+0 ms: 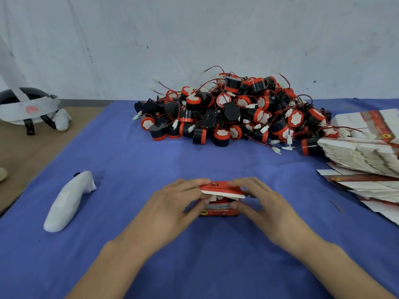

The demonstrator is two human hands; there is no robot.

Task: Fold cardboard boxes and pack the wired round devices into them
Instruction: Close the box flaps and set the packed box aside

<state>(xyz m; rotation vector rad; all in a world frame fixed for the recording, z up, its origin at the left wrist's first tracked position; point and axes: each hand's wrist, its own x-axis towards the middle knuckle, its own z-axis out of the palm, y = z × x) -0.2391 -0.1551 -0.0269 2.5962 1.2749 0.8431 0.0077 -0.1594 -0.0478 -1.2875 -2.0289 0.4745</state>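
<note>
left hand (172,203) and right hand (261,205) both grip a small red-and-white cardboard box (219,212) on the blue cloth (194,158), fingers (194,182) curled over its half-closed lid (224,192); pile of wired round devices (233,113) behind, flat boxes (362,154) far right, white controller (69,201) left

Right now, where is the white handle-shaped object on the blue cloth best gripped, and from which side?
Grip the white object at its middle, from above, clasping across its width: it lies flat, long and narrow, with bare cloth on both sides.
</note>
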